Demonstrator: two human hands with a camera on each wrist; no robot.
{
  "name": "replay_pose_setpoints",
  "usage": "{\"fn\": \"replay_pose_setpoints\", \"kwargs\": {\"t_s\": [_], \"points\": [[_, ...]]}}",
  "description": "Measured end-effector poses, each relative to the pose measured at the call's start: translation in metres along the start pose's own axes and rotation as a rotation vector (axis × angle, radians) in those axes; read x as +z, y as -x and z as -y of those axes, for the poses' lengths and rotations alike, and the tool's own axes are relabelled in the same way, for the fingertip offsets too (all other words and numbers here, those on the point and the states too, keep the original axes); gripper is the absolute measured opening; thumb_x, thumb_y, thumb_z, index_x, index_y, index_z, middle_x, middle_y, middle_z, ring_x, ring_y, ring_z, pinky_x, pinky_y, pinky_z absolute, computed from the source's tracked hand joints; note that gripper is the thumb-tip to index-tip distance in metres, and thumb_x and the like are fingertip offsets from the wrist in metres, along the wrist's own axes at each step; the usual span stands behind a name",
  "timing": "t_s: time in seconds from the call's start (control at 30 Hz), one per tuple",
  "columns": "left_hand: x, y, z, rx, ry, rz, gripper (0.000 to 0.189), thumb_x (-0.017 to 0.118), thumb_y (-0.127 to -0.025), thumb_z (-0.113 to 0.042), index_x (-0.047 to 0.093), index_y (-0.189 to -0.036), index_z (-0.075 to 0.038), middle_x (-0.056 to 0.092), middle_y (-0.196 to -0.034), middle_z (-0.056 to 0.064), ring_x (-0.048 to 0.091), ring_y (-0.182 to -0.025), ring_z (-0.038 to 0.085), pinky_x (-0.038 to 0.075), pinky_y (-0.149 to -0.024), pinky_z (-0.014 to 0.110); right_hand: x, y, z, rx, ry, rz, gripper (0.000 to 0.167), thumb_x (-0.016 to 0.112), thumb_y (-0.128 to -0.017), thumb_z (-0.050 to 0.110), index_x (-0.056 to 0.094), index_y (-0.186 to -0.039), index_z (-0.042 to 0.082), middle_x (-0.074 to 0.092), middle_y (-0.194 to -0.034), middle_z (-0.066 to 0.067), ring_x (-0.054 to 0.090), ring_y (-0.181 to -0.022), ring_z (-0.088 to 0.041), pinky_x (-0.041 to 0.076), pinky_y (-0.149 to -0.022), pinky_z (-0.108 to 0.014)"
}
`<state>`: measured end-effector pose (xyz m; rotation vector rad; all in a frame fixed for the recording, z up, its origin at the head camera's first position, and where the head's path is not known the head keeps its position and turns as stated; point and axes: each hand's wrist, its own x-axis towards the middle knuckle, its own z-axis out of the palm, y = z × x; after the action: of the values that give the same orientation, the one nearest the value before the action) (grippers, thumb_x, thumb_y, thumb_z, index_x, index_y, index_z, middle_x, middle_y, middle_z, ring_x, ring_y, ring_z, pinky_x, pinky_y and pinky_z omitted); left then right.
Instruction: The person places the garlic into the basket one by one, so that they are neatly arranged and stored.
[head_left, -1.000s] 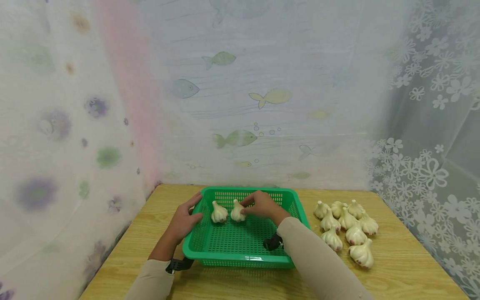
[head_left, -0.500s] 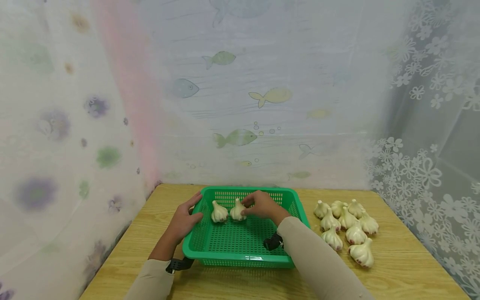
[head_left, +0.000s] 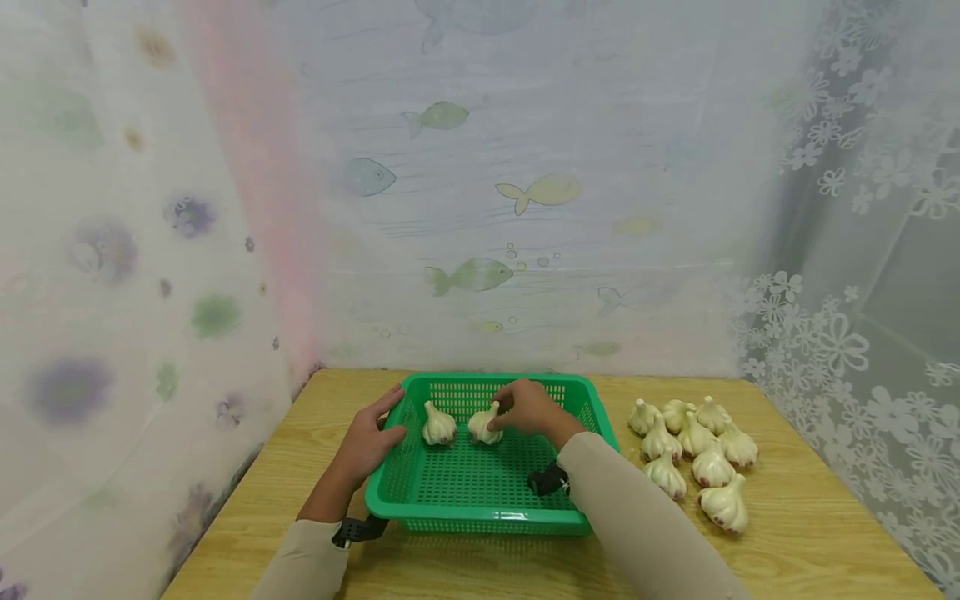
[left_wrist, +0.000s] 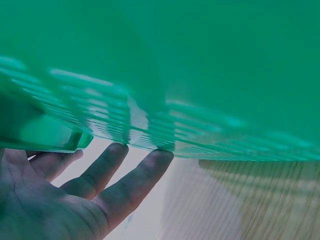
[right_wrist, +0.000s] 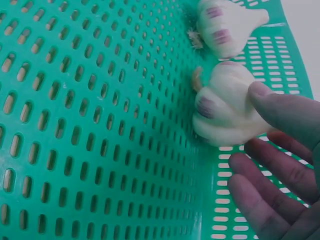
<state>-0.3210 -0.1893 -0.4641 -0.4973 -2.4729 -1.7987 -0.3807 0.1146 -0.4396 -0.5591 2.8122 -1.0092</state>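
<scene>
A green plastic basket [head_left: 487, 518] with slotted walls stands on the table. My left hand [head_left: 367, 446] holds its left rim, thumb over the edge; the left wrist view shows fingertips [left_wrist: 161, 156] against the outer wall. Inside, my right hand [head_left: 528, 408] holds a garlic bulb [head_left: 483, 427] low in the basket, its stem leaning right. From the right wrist, the thumb presses this bulb [right_wrist: 227, 107] while the fingers lie near its other side, partly hidden. Another garlic bulb [head_left: 438, 427] rests to its left, close to the back wall.
Several more garlic bulbs [head_left: 696, 437] lie grouped on the wooden table [head_left: 810, 533], right of the basket. Patterned curtains [head_left: 480, 208] hang behind the table and at both sides.
The garlic bulb in my right hand has shifted slightly right, and its stem has tipped from upright toward the right. My left hand and the basket have stayed put.
</scene>
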Motion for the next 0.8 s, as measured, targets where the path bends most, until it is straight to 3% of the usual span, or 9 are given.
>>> {"fn": "replay_pose_setpoints", "kwargs": {"t_s": [0.33,0.53,0.8], "points": [[0.000,0.000,0.000,-0.001,-0.007,0.000,0.068,0.052,-0.100,0.001,0.029,-0.163,-0.004,0.017,-0.174,0.008,0.039,-0.147,0.051,0.047,-0.076,0.039,-0.009,0.004,0.007,0.006,0.028,-0.031,0.048,0.086,-0.085,0.033,0.075,-0.125,0.011,0.076,-0.117,-0.005,0.070,-0.111,-0.025,0.057,-0.092,-0.045],[0.000,0.001,-0.002,-0.007,-0.008,-0.001,0.069,0.052,-0.099,0.001,0.029,-0.163,-0.004,0.017,-0.174,0.006,0.038,-0.147,0.050,0.047,-0.076,0.039,-0.022,0.009,0.015,-0.022,0.018,-0.060,0.051,0.086,-0.085,0.033,0.073,-0.128,0.008,0.074,-0.121,-0.010,0.069,-0.113,-0.027,0.056,-0.095,-0.049],[-0.001,0.002,-0.002,-0.008,-0.014,-0.008,0.070,0.054,-0.098,0.000,0.030,-0.163,-0.006,0.018,-0.174,0.007,0.038,-0.147,0.050,0.047,-0.076,0.039,-0.046,0.020,0.016,-0.053,0.049,-0.115,0.052,0.086,-0.085,0.037,0.073,-0.128,0.011,0.075,-0.119,-0.006,0.068,-0.115,-0.027,0.053,-0.099,-0.051]]}}
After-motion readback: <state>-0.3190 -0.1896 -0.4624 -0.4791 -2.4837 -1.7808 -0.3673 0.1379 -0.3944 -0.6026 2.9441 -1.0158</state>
